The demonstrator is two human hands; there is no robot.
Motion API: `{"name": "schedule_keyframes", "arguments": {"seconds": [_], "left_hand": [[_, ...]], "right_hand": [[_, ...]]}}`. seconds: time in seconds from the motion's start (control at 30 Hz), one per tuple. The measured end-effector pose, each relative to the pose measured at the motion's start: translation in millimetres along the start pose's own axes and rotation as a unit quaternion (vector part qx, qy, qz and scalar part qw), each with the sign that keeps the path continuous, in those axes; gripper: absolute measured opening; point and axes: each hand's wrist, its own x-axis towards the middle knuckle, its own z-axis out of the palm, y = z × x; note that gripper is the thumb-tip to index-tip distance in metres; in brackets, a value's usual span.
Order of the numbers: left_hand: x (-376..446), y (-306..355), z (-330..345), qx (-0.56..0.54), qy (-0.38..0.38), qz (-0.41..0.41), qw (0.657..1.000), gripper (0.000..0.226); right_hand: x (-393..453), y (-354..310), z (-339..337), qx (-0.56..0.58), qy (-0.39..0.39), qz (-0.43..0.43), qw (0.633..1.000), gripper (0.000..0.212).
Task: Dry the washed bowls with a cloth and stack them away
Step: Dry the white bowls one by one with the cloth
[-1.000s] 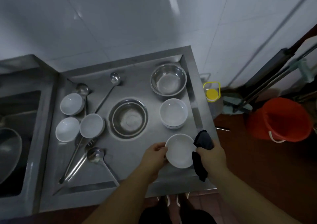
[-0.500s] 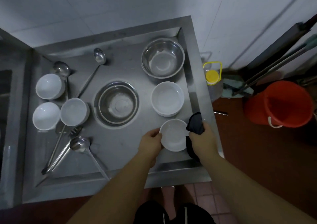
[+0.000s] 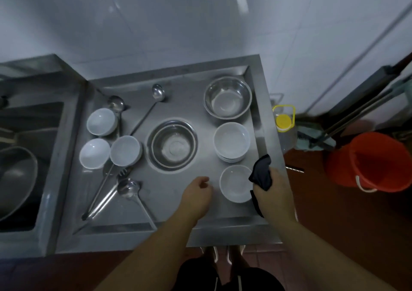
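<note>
Low in the frame, right of centre, a white bowl [image 3: 235,183] sits on the steel worktop [image 3: 174,203], just below the stack of white bowls [image 3: 231,141]. The right hand [image 3: 273,192] grasps a dark cloth [image 3: 261,174] at the bowl's right rim. The left hand [image 3: 197,195], fingers loosely curled and holding nothing, hovers just left of the bowl.

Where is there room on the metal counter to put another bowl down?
Bare steel lies along the near edge, between the ladles and the left hand, and at the back between the long ladle and the steel bowl. The left side by the three white bowls is crowded.
</note>
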Motion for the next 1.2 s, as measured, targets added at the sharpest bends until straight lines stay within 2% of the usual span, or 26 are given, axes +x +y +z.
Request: {"name": "schedule_keyframes", "arguments": {"seconds": [0.27, 0.47, 0.6, 0.73, 0.9, 0.97, 1.07, 1.2], "left_hand": [[-21.9, -20.3, -86.3, 0.114, 0.032, 0.050, 0.992, 0.042], [-7.8, -51.9, -153.3, 0.214, 0.038, 0.079, 0.973, 0.048], [14.0, -75.0, -202.4, 0.255, 0.028, 0.086, 0.963, 0.047], [45.0, -98.1, -259.3, 0.284, 0.026, 0.108, 0.952, 0.026], [84.5, -117.4, -317.2, 0.317, 0.015, 0.114, 0.942, 0.036], [97.7, -119.6, -331.9, 0.334, 0.010, 0.124, 0.934, 0.039], [121.2, -117.6, -347.3, 0.370, 0.014, 0.151, 0.916, 0.027], [151.9, -99.5, -357.3, 0.385, 0.026, 0.188, 0.903, 0.033]], "right_hand": [[-34.8, -64.3, 44.1, -0.045, -0.107, -0.113, 0.987, 0.033], [-38.6, -108.2, 102.3, -0.132, -0.164, -0.158, 0.965, 0.024], [-38.2, -139.1, 150.6, -0.186, -0.170, -0.161, 0.954, 0.025], [-40.7, -169.6, 206.8, -0.214, -0.164, -0.146, 0.952, 0.028], [-43.8, -198.2, 269.5, -0.236, -0.137, -0.125, 0.954, 0.024], [-43.7, -205.7, 286.8, -0.248, -0.128, -0.113, 0.954, 0.030], [-39.8, -214.3, 309.0, -0.245, -0.118, -0.104, 0.957, 0.041], [-29.5, -223.9, 327.6, -0.254, -0.107, -0.099, 0.956, 0.042]]}}
